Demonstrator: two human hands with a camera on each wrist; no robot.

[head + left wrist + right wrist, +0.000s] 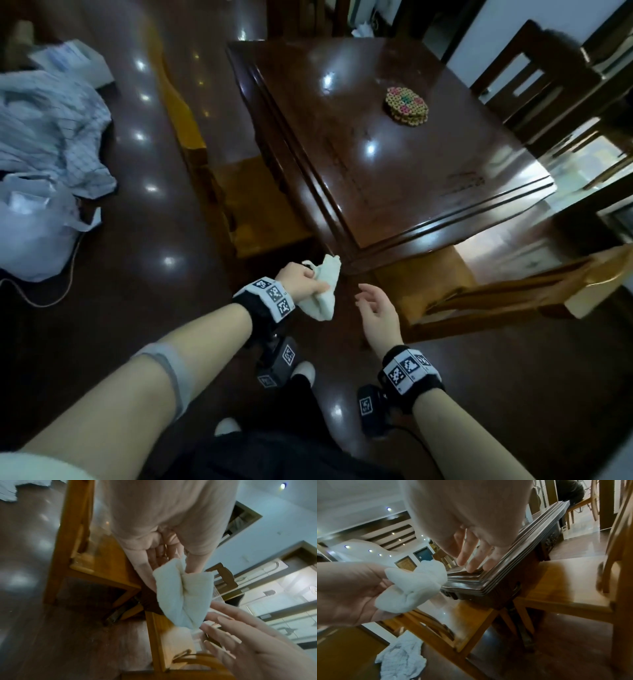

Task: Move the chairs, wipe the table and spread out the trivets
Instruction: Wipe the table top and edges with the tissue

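My left hand (pixel 301 277) grips a bunched white cloth (pixel 323 291) just off the near corner of the dark wooden table (pixel 428 212). The cloth (pixel 181 595) hangs from my fingers in the left wrist view and shows as a wad (pixel 412 588) in the right wrist view. My right hand (pixel 375 306) hovers beside it, palm up, fingers relaxed, holding nothing. A stack of round beaded trivets (pixel 407 103) lies on the far part of the tabletop. One light wooden chair (pixel 267 212) stands at the table's left side, another (pixel 507 294) at its near right side.
A dark wooden chair (pixel 548 75) stands at the far right of the table. Crumpled checked fabric (pixel 51 130) and a white plastic bag (pixel 34 233) lie on the glossy dark floor to the left, with a thin cable (pixel 51 298). My feet (pixel 301 371) are below.
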